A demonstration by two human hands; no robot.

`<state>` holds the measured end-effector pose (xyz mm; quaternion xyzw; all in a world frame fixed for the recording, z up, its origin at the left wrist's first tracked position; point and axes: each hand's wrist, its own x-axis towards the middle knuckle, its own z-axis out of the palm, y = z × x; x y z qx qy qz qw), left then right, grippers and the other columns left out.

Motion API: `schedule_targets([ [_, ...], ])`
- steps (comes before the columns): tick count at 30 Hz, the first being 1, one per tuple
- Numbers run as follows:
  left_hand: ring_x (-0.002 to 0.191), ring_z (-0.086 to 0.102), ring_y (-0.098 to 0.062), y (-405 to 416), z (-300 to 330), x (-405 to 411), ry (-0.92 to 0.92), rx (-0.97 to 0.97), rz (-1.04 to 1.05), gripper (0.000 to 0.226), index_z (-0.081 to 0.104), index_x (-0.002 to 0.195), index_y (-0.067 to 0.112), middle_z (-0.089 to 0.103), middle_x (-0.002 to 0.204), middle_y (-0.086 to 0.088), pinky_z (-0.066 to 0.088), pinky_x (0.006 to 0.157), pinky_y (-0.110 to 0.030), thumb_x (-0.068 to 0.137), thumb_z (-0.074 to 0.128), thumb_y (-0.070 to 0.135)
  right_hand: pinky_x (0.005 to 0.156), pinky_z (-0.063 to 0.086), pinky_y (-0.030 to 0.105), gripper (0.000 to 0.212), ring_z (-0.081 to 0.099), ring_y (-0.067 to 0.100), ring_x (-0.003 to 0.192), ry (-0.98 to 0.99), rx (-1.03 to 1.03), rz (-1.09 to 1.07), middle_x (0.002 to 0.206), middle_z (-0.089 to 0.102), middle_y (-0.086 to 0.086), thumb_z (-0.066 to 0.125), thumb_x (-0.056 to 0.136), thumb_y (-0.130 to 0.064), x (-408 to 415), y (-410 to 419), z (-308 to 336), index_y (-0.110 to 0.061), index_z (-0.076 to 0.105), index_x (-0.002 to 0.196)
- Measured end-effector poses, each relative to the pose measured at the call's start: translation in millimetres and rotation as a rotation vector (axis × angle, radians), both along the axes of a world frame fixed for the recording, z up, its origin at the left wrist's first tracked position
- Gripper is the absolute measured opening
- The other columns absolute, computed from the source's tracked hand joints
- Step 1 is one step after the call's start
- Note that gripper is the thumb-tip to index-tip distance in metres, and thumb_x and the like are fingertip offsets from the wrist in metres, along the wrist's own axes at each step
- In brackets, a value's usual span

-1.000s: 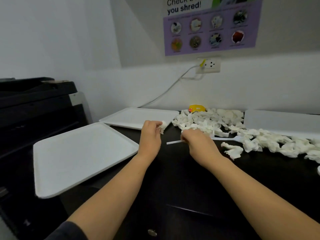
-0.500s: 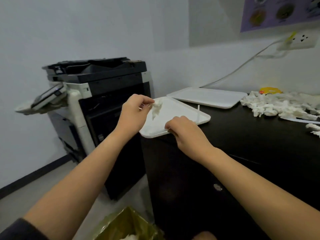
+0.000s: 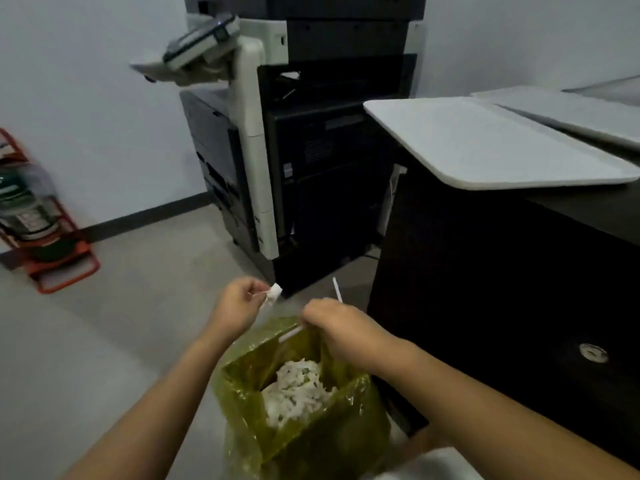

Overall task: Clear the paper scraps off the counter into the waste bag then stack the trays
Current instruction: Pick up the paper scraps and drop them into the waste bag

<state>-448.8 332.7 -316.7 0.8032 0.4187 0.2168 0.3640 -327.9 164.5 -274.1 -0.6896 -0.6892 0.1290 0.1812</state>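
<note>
A yellow-green waste bag (image 3: 332, 434) stands open on the floor below me, with white paper scraps (image 3: 294, 389) heaped inside. My left hand (image 3: 239, 304) pinches a small white paper scrap (image 3: 273, 293) just beyond the bag's far-left rim. My right hand (image 3: 337, 325) hovers over the bag's far rim and grips a thin white stick (image 3: 336, 289) that points upward. Two white trays lie on the dark counter at the right: the near tray (image 3: 485, 147) overhangs the counter's left edge, and the far tray (image 3: 575, 112) lies behind it.
A large black and white copier (image 3: 294, 133) stands against the wall, close to the left side of the dark counter cabinet (image 3: 502, 289). An orange floor stand holding a green cylinder (image 3: 31, 216) is at the far left. Grey floor lies between them.
My view has swung from the counter down to the bag on the floor. Both hands have moved from counter height to above the bag, still carrying the scrap and the stick.
</note>
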Motion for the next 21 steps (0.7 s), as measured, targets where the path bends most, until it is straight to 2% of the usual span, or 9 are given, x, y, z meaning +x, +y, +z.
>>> schedule_targets([
  [2, 0.079, 0.059, -0.017, 0.1, -38.4, -7.0, 0.062, -0.105, 0.007, 0.009, 0.069, 0.094, 0.011, 0.064, 0.088, -0.004, 0.042, 0.062, -0.02, 0.088, 0.062, 0.01, 0.086, 0.049, 0.038, 0.017, 0.053, 0.015, 0.097, 0.168, -0.134, -0.108, 0.106, 0.057, -0.002, 0.049, 0.089, -0.008, 0.7, 12.9, -27.2, -0.022, 0.055, 0.097],
  [4, 0.079, 0.059, -0.017, -0.5, -68.6, -8.4, 0.109, -0.192, 0.027, 0.009, 0.068, 0.094, 0.014, 0.065, 0.09, -0.005, 0.043, 0.063, -0.021, 0.088, 0.062, 0.01, 0.085, 0.05, 0.039, 0.017, 0.055, 0.018, 0.095, 0.277, -0.231, -0.208, 0.104, 0.059, 0.002, 0.047, 0.09, -0.005, 4.6, 27.2, -51.2, -0.017, 0.057, 0.096],
  [8, 0.087, 0.056, -0.014, 0.7, -107.3, -2.2, 0.208, -0.266, 0.05, 0.015, 0.067, 0.103, 0.007, 0.063, 0.097, -0.003, 0.036, 0.072, -0.017, 0.09, 0.059, 0.009, 0.085, 0.051, 0.037, 0.022, 0.057, 0.021, 0.097, 0.419, -0.362, -0.376, 0.105, 0.061, 0.004, 0.044, 0.092, -0.004, 14.5, 53.8, -90.2, -0.023, 0.056, 0.093],
  [10, 0.095, 0.057, -0.013, 2.8, -118.2, 1.0, 0.237, -0.286, 0.045, 0.018, 0.065, 0.106, 0.007, 0.059, 0.097, 0.003, 0.034, 0.073, -0.011, 0.09, 0.057, 0.008, 0.091, 0.05, 0.034, 0.038, 0.056, 0.02, 0.106, 0.479, -0.424, -0.396, 0.116, 0.059, 0.003, 0.042, 0.089, 0.004, 19.0, 62.3, -101.8, -0.024, 0.057, 0.109],
  [12, 0.102, 0.06, -0.018, 7.7, -127.8, 4.8, 0.232, -0.325, 0.031, 0.019, 0.066, 0.106, 0.006, 0.064, 0.102, -0.002, 0.038, 0.079, -0.015, 0.091, 0.055, 0.005, 0.096, 0.047, 0.032, 0.057, 0.051, 0.021, 0.119, 0.488, -0.485, -0.401, 0.132, 0.051, 0.004, 0.04, 0.085, 0.011, 25.2, 67.5, -105.7, -0.022, 0.048, 0.13],
  [15, 0.107, 0.059, -0.023, 15.0, -131.8, 12.4, 0.243, -0.364, 0.047, 0.023, 0.065, 0.11, 0.006, 0.065, 0.112, -0.007, 0.04, 0.087, -0.021, 0.094, 0.049, 0.005, 0.096, 0.049, 0.035, 0.072, 0.048, 0.023, 0.123, 0.469, -0.488, -0.451, 0.141, 0.044, 0.004, 0.04, 0.08, 0.016, 38.5, 71.2, -104.9, -0.027, 0.04, 0.139],
  [18, 0.107, 0.059, -0.02, 18.7, -123.9, 24.0, 0.183, -0.341, 0.063, 0.025, 0.065, 0.111, 0.01, 0.065, 0.114, -0.004, 0.041, 0.088, -0.023, 0.095, 0.047, 0.007, 0.094, 0.05, 0.032, 0.068, 0.051, 0.021, 0.121, 0.479, -0.44, -0.496, 0.139, 0.046, 0.002, 0.042, 0.084, 0.014, 51.5, 72.4, -100.6, -0.029, 0.041, 0.137],
  [21, 0.104, 0.057, -0.016, 17.9, -103.1, 37.5, 0.095, -0.298, 0.071, 0.024, 0.066, 0.111, 0.01, 0.062, 0.109, -0.001, 0.04, 0.089, -0.022, 0.094, 0.049, 0.005, 0.097, 0.048, 0.032, 0.047, 0.051, 0.019, 0.121, 0.47, -0.369, -0.516, 0.134, 0.051, 0.001, 0.048, 0.092, -0.001, 61.5, 73.2, -88.7, -0.027, 0.047, 0.132],
])
